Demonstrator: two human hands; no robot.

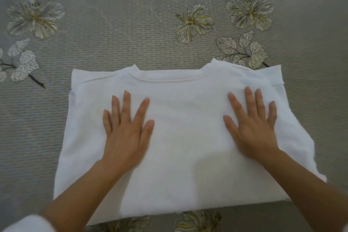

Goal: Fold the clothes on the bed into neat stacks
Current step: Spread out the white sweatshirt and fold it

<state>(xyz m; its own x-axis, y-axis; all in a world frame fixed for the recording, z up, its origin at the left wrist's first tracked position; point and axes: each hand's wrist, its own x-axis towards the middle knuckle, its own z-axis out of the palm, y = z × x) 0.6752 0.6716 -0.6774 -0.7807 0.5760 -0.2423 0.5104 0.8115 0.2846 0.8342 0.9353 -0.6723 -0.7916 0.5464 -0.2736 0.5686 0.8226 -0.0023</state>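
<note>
A white shirt (pixel 184 137) lies flat on the bed (pixel 131 39), sleeves folded in, collar toward 12 o'clock. The left hand (pixel 126 133) and right hand (pixel 254 130) press on it, palms down, fingers (pixel 128 103) spread toward 12 o'clock, well apart

Single head-mounted wide-angle view, looking steeply down and forward from above the near edge of the bed (pixel 169 30). The camera sits close: the white shirt (pixel 184 137) fills the centre, with the left hand (pixel 128 133) and right hand (pixel 252 130) entering from the near corners. The far bedspread curves and blurs toward the top edge. No second view overlaps it.
</note>
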